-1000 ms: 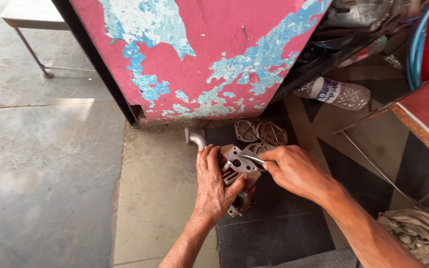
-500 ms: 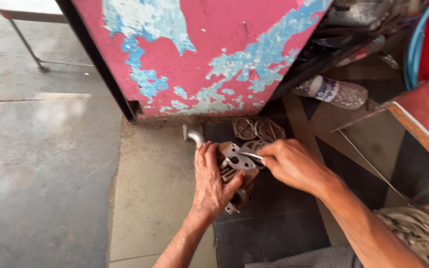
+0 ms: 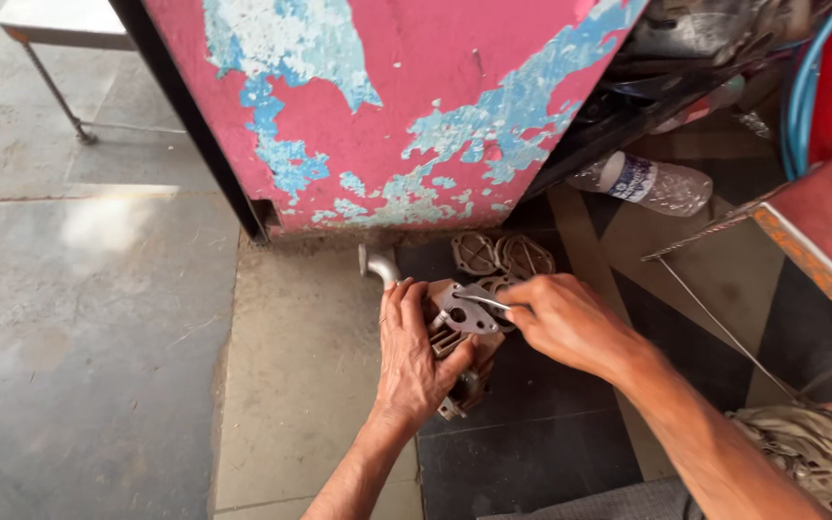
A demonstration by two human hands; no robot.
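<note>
A grimy metal engine part with cooling fins and a bent pipe stub rests on the floor. My left hand lies over its left side and holds it steady. My right hand pinches a thin metal tool whose tip lies on the flat grey flange plate on top of the part. Two round metal covers lie on the floor just behind it.
A pink panel with peeling blue paint stands right behind the work. A plastic bottle lies at the right, beside a red metal frame. A dirty rag sits at the lower right. Bare concrete floor spreads to the left.
Both hands stay on the engine part. The view has shifted slightly; the right hand and tool have barely moved.
</note>
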